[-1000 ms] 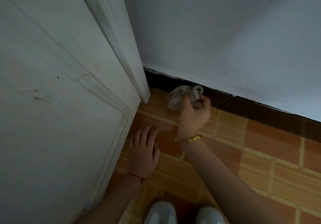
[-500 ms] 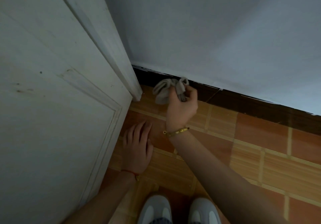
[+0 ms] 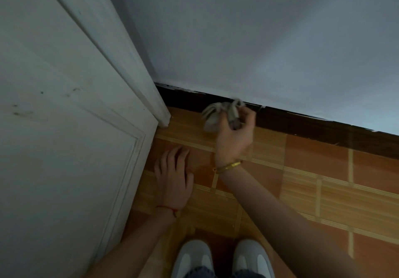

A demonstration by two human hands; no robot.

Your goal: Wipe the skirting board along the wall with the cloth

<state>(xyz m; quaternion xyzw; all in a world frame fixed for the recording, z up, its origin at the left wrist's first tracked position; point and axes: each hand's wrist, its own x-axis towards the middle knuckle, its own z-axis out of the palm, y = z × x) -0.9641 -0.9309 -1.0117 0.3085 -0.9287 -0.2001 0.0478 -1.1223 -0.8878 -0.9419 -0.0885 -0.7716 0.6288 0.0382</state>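
A dark brown skirting board runs along the foot of the pale wall, from the door frame off to the right. My right hand, with a gold bracelet at the wrist, grips a bunched grey cloth. The cloth hangs in front of the skirting board, close to the corner; whether it touches the board I cannot tell. My left hand lies flat on the tiled floor with its fingers spread, a red string around its wrist.
A white panelled door and its frame fill the left side. Orange and brown floor tiles stretch to the right. Two white shoes stand at the bottom edge.
My right hand and the cloth have shifted a little to the right along the skirting board, away from the door frame. My left hand stays flat on the floor.
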